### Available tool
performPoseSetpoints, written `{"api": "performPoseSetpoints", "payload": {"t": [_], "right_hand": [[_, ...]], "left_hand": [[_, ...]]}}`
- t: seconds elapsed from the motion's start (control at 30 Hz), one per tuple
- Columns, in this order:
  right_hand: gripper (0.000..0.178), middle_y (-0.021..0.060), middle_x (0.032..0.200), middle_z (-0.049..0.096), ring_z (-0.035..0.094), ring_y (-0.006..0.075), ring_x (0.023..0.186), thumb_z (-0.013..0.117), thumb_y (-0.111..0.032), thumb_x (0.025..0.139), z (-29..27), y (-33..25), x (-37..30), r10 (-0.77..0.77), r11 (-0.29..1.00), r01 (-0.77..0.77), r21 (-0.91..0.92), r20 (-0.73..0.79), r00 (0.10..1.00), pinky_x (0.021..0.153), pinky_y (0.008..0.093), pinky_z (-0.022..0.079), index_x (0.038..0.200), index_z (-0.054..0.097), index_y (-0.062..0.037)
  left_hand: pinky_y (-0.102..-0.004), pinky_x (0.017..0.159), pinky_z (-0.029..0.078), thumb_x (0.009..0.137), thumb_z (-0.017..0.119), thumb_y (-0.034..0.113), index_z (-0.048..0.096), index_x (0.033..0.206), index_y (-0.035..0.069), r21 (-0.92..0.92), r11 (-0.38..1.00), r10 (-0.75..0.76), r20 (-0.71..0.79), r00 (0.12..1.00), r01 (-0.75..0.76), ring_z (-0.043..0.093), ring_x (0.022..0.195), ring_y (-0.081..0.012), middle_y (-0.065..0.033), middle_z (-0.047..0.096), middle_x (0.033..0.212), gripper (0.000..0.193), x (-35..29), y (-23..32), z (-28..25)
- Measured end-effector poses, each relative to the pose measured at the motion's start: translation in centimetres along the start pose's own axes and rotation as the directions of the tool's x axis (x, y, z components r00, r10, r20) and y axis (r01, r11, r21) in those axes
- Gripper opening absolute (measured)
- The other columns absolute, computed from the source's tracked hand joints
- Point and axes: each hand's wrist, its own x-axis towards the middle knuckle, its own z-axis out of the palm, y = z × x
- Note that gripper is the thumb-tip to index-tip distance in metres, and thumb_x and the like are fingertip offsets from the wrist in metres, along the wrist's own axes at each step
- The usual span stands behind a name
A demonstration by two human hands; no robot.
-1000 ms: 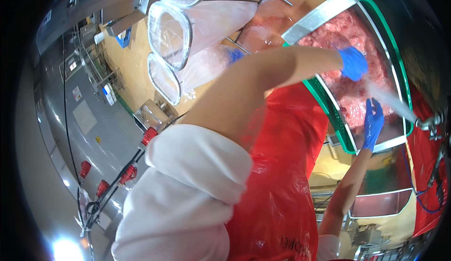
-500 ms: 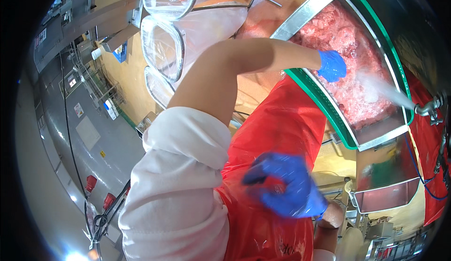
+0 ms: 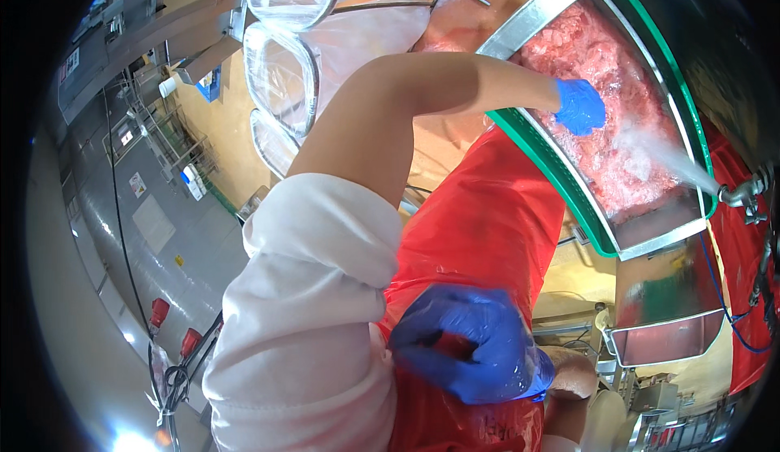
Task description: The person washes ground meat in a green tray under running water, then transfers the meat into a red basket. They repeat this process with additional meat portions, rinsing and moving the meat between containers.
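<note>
My left hand (image 3: 582, 107), in a blue glove, reaches into a metal-rimmed tub (image 3: 532, 15). The tub is filled with wet pink-red meat pieces (image 3: 573, 37) and foamy water. My left fingers are sunk in the meat and hidden. A spray of water (image 3: 670, 159) from a metal nozzle (image 3: 741, 192) strikes the tub's contents beside that hand. My right hand (image 3: 479, 345), also gloved in blue, hovers in front of my red apron (image 3: 479, 208). Its fingers curl round toward the thumb in a ring, tips close together. Whatever they may pinch is too small to make out.
A green rim (image 3: 686, 98) surrounds the tub. Below it stands a metal bin (image 3: 666, 342). Clear plastic-lined round holders (image 3: 280, 74) line the upper left, one containing something pink. Cables (image 3: 122, 241) and red plugs (image 3: 160, 312) hang at the left.
My right hand has shifted slightly left and down, its fingers now drawn closer together and sharper in view. My left hand has moved a little to the right in the tub. Water keeps spraying.
</note>
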Motion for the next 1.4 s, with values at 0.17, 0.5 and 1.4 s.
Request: {"api": "performPoseSetpoints", "payload": {"t": [0.17, 0.5, 1.4], "right_hand": [[0.013, 0.0107, 0.084, 0.062, 0.06, 0.0175, 0.071, 0.069, -0.003, 0.072, -0.8, 0.4, 0.0, -0.143, 0.987, 0.138, 0.083, 0.057, 0.988, 0.061, 0.0294, 0.048, 0.084, 0.063, -0.0014], [0.014, 0.0098, 0.086, 0.062, 0.059, 0.015, 0.074, 0.067, -0.009, 0.078, -2.4, 0.7, -1.0, -0.134, 0.987, 0.126, 0.104, 0.079, 0.988, 0.064, 0.0287, 0.048, 0.088, 0.063, -0.0008], [0.019, 0.005, 0.088, 0.06, 0.054, 0.0104, 0.079, 0.057, -0.013, 0.087, -12.6, 4.9, -2.0, 0.06, 0.985, -0.11, -0.132, -0.34, 0.938, 0.072, 0.0244, 0.045, 0.102, 0.062, -0.0014]], "left_hand": [[-0.0472, 0.063, 0.049, 0.079, 0.049, 0.029, 0.064, 0.08, 0.007, -0.021, 0.998, -0.056, 0.015, 0.998, 0.056, 0.062, 0.072, -0.0345, -0.0157, 0.063, 0.078, 0.027, 0.3, -0.7, 0.4], [-0.0423, 0.063, 0.05, 0.079, 0.05, 0.032, 0.066, 0.081, 0.008, -0.06, 0.99, -0.126, 0.052, 0.991, 0.129, 0.063, 0.073, -0.0306, -0.0127, 0.065, 0.076, 0.028, -1.0, -1.6, -0.4], [-0.0413, 0.068, 0.044, 0.074, 0.057, 0.024, 0.063, 0.089, 0.01, -0.001, 0.987, -0.153, -0.315, 0.937, 0.161, 0.058, 0.075, -0.029, -0.0138, 0.064, 0.086, 0.022, -0.2, -2.7, -2.1]]}}
